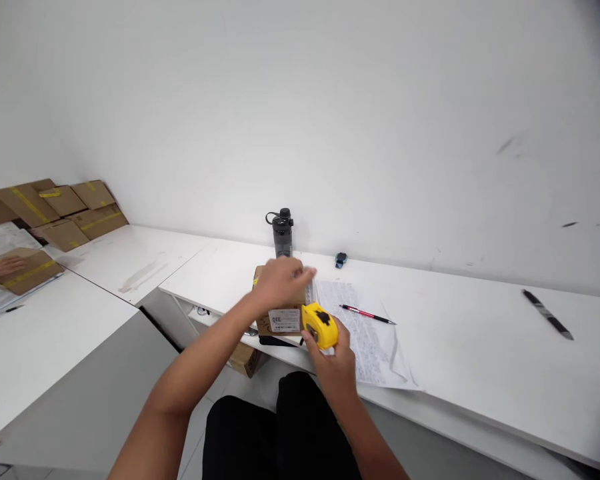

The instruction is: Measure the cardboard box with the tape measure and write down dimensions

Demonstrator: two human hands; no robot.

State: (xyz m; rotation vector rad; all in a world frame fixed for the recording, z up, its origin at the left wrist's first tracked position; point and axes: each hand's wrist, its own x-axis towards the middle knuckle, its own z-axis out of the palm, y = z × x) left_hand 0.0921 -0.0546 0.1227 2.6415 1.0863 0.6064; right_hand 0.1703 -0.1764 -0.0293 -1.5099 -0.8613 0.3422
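A small cardboard box (pixel 264 325) with a white printed label (pixel 285 320) sits at the table's front edge, its top partly hidden. Over that top is my left hand (pixel 281 283), fingers curled together; what is in them, if anything, cannot be made out. My right hand (pixel 339 357) grips a yellow tape measure (pixel 321 325) close to the box's right front corner. Beneath and beside my right hand lie printed sheets of paper (pixel 375 353), with a red and black pen (pixel 367 314) across them.
Behind the box stands a dark water bottle (pixel 283 235). A small dark gadget (pixel 341 259) lies by the wall, and a thick black pen (pixel 547 315) is far right. At left, another person's hand (pixel 7 267) rests on cardboard near stacked boxes (pixel 63 200).
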